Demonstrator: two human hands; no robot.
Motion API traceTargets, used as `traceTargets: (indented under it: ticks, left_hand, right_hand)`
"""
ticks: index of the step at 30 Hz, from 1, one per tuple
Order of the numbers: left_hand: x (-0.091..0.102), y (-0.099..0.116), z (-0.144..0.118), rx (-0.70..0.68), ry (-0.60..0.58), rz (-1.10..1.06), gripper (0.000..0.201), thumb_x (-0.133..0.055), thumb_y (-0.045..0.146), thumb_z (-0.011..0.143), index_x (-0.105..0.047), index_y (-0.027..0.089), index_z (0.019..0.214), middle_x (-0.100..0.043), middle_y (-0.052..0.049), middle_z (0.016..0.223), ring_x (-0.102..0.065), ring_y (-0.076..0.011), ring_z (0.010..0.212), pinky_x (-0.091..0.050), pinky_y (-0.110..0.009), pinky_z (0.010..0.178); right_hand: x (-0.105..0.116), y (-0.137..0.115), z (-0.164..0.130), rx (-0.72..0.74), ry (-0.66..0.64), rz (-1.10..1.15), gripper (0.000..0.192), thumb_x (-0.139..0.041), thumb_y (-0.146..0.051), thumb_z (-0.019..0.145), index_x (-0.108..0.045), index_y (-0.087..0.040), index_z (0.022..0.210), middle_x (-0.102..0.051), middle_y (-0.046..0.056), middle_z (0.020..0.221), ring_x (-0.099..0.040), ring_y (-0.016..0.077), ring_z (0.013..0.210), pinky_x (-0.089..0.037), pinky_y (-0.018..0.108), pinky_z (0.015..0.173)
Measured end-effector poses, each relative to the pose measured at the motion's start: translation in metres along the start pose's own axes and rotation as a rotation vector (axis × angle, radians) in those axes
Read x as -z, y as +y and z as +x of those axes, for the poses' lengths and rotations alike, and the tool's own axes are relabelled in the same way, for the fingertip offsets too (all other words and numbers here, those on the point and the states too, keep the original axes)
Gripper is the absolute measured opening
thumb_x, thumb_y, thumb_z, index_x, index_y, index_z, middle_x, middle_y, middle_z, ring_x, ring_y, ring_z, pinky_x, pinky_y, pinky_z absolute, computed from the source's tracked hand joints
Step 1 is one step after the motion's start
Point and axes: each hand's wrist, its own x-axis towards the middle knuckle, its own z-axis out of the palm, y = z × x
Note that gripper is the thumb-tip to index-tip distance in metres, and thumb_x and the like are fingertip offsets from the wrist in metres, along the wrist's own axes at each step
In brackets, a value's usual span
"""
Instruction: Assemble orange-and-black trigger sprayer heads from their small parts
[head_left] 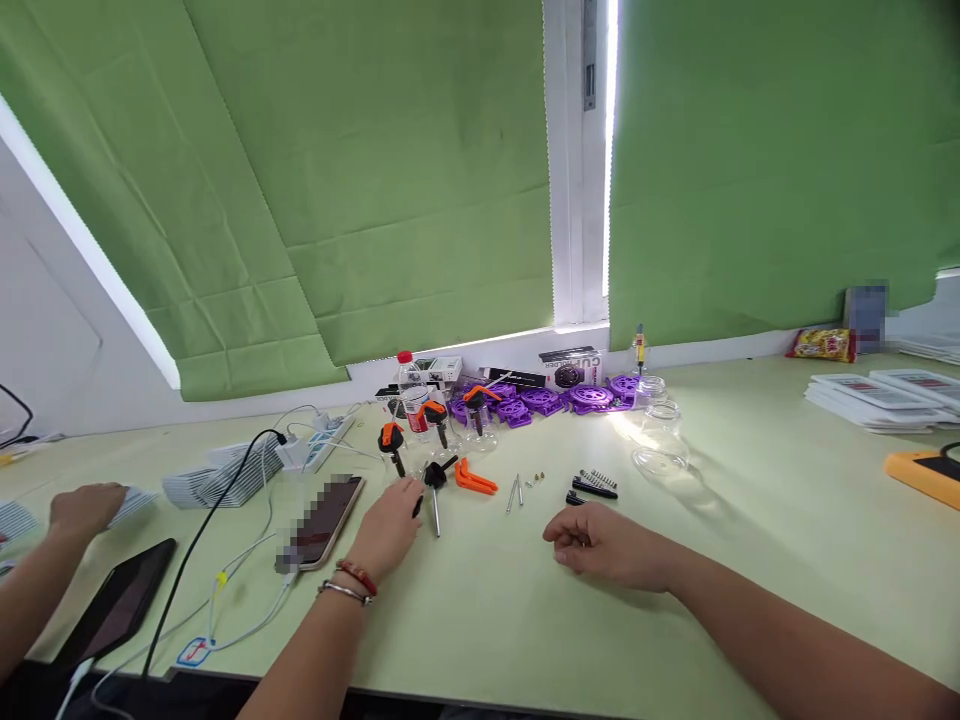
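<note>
your left hand (386, 528) bends its fingers beside a small black piece (418, 506); i can't tell if they grip it. your right hand (600, 548) has loosely curled fingers, insides hidden. two metal rods (520, 489) and orange handles (475, 480) lie between, maybe for easy reach.

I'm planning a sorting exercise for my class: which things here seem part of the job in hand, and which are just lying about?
Probably in the job, near the left hand and right hand:
black-topped rod
orange handles
metal rods
black pieces

Probably just lying about:
phone
tablet
snack packet
white stacks
</note>
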Motion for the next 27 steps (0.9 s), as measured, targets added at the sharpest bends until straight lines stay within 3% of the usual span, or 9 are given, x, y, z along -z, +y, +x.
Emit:
traceTargets:
  ticks: [3, 7, 10, 13, 14, 16, 20, 24, 27]
  left_hand:
    - [-0.018, 0.002, 0.005, -0.028, -0.091, 0.122, 0.032, -0.055, 0.014, 0.069, -0.062, 0.023, 0.098, -0.058, -0.011, 0.119, -0.050, -0.0290, 0.114, -0.037, -0.039, 0.093]
    - [-0.017, 0.004, 0.007, -0.074, -0.033, 0.125, 0.029, -0.057, 0.024, 0.074, -0.061, 0.023, 0.102, -0.057, -0.012, 0.121, -0.050, -0.0307, 0.113, -0.039, -0.041, 0.092]
    - [-0.001, 0.004, 0.014, -0.105, 0.241, 0.118, 0.021, -0.055, 0.033, 0.078, -0.062, 0.023, 0.096, -0.061, -0.013, 0.108, -0.053, -0.0302, 0.108, -0.037, -0.041, 0.094]
    - [0.015, 0.001, 0.036, 0.023, 0.603, 0.109, 0.032, -0.057, 0.035, 0.076, -0.058, 0.020, 0.104, -0.056, -0.016, 0.113, -0.046, -0.0333, 0.115, -0.032, -0.044, 0.098]
    - [0.019, 0.000, 0.045, 0.076, 0.654, 0.092, 0.040, -0.059, 0.037, 0.074, -0.055, 0.019, 0.110, -0.053, -0.017, 0.118, -0.044, -0.0343, 0.118, -0.031, -0.046, 0.099]
    - [0.023, -0.007, 0.063, 0.155, 0.600, 0.009, 0.052, -0.064, 0.041, 0.069, -0.052, 0.018, 0.114, -0.052, -0.018, 0.120, -0.045, -0.0351, 0.117, -0.034, -0.046, 0.096]
    - [0.022, -0.025, 0.082, 0.240, 0.556, -0.231, 0.046, -0.067, 0.037, 0.066, -0.053, 0.019, 0.106, -0.062, -0.012, 0.097, -0.057, -0.0302, 0.098, -0.039, -0.042, 0.089]
    - [0.033, -0.024, 0.068, 0.271, 0.791, -0.235, 0.036, -0.061, 0.038, 0.074, -0.053, 0.019, 0.103, -0.060, -0.008, 0.089, -0.058, -0.0243, 0.086, -0.042, -0.038, 0.084]
    - [0.047, 0.012, 0.048, 0.171, 1.050, -0.298, 0.034, -0.057, 0.037, 0.078, -0.053, 0.019, 0.108, -0.058, -0.007, 0.096, -0.057, -0.0193, 0.085, -0.042, -0.034, 0.083]
  right_hand:
    - [0.001, 0.004, 0.001, 0.022, 0.002, -0.004, 0.031, -0.057, -0.038, 0.078, -0.061, -0.018, 0.101, -0.063, 0.004, 0.080, -0.058, 0.0158, 0.073, -0.047, 0.028, 0.070]
    - [0.002, 0.006, -0.001, 0.028, 0.018, -0.067, 0.030, -0.056, -0.038, 0.078, -0.063, -0.019, 0.099, -0.063, 0.006, 0.085, -0.058, 0.0169, 0.076, -0.047, 0.028, 0.070]
    - [0.002, 0.004, -0.001, 0.025, 0.017, -0.091, 0.030, -0.057, -0.039, 0.077, -0.064, -0.019, 0.099, -0.064, 0.006, 0.086, -0.058, 0.0177, 0.078, -0.047, 0.028, 0.071]
    - [0.000, 0.002, 0.000, 0.015, 0.016, -0.088, 0.030, -0.058, -0.039, 0.077, -0.063, -0.019, 0.099, -0.063, 0.005, 0.084, -0.058, 0.0173, 0.077, -0.047, 0.028, 0.070]
    - [-0.001, 0.003, 0.000, 0.013, 0.019, -0.085, 0.030, -0.058, -0.039, 0.076, -0.063, -0.019, 0.099, -0.063, 0.005, 0.084, -0.058, 0.0170, 0.076, -0.047, 0.028, 0.070]
    - [-0.002, 0.004, 0.000, 0.015, 0.025, -0.070, 0.030, -0.059, -0.039, 0.076, -0.063, -0.019, 0.098, -0.063, 0.005, 0.083, -0.058, 0.0166, 0.074, -0.047, 0.028, 0.068]
    - [0.001, 0.007, 0.000, 0.024, 0.028, -0.013, 0.029, -0.058, -0.038, 0.077, -0.063, -0.018, 0.098, -0.062, 0.005, 0.082, -0.056, 0.0154, 0.072, -0.046, 0.028, 0.067]
    - [0.009, 0.002, 0.000, 0.047, 0.082, 0.065, 0.031, -0.060, -0.039, 0.077, -0.063, -0.016, 0.097, -0.062, 0.004, 0.080, -0.056, 0.0135, 0.069, -0.045, 0.027, 0.065]
    - [0.020, -0.005, 0.001, 0.070, 0.190, 0.179, 0.035, -0.058, -0.046, 0.078, -0.064, -0.016, 0.095, -0.063, 0.005, 0.082, -0.055, 0.0122, 0.066, -0.042, 0.024, 0.056]
